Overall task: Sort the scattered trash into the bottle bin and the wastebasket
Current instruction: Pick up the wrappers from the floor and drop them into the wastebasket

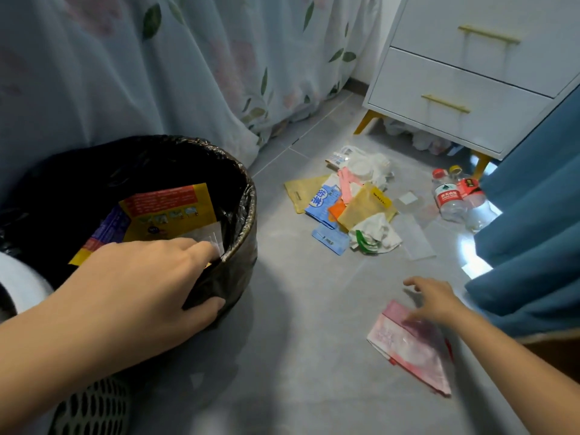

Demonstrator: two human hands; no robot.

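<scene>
Fingers of the right hand (434, 298) hang spread and empty just above the flat pink plastic wrapper (408, 345). Left hand (150, 284) grips the black-lined round wastebasket (244, 196), fingertips inside its rim. Best to pinch the wrapper's near edge, then lift. 2 clear plastic bottles (459, 197) lie well beyond the fingers.

- Bare grey tiled floor (298, 309) lies open between the black-lined round wastebasket (241, 215) and the pink flat wrapper (408, 343).
- The heap of coloured wrappers and white tissue (354, 205) fills the middle floor.
- Two clear plastic bottles with red labels (455, 199) lie just beside the blue curtain (533, 230), under the white drawer cabinet (470, 73).
- The floral bed skirt (157, 73) closes the left side.
</scene>
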